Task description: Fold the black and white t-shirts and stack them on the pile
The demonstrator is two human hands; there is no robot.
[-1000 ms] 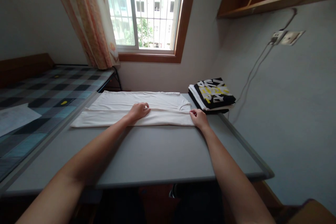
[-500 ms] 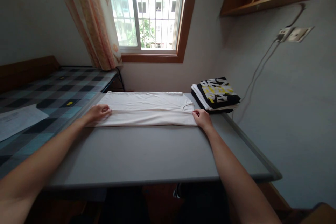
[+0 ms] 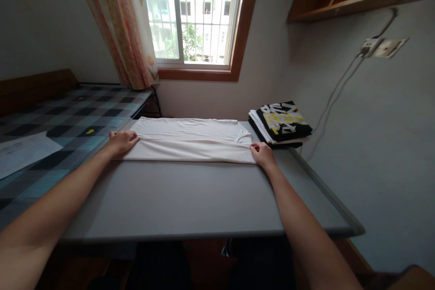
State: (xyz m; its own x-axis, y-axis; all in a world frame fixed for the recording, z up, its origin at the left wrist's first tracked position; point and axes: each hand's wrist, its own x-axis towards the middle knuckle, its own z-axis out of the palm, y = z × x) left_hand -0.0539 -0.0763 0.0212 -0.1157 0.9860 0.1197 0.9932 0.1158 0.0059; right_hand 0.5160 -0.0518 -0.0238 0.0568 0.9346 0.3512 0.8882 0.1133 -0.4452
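A white T-shirt [image 3: 193, 150] lies across the table, its near side folded over in a long strip. The collar shows at the right end, close to the far edge of that strip. My left hand [image 3: 123, 142] is at the shirt's left end, fingers bent and closed on the folded fabric. At the right end, my right hand [image 3: 263, 154] pinches the corner of the strip by the collar between thumb and fingers.
Folded clothes [image 3: 283, 122], black and white, are stacked at the table's [image 3: 190, 204] back right. A checked bed [image 3: 81, 113] with a paper sheet [image 3: 27, 152] adjoins the left side. A cable [image 3: 335, 93] hangs on the right wall below a wooden shelf [image 3: 363, 4].
My left hand has slid a little to the left along the shirt's end. The right hand keeps its pinch in nearly the same place.
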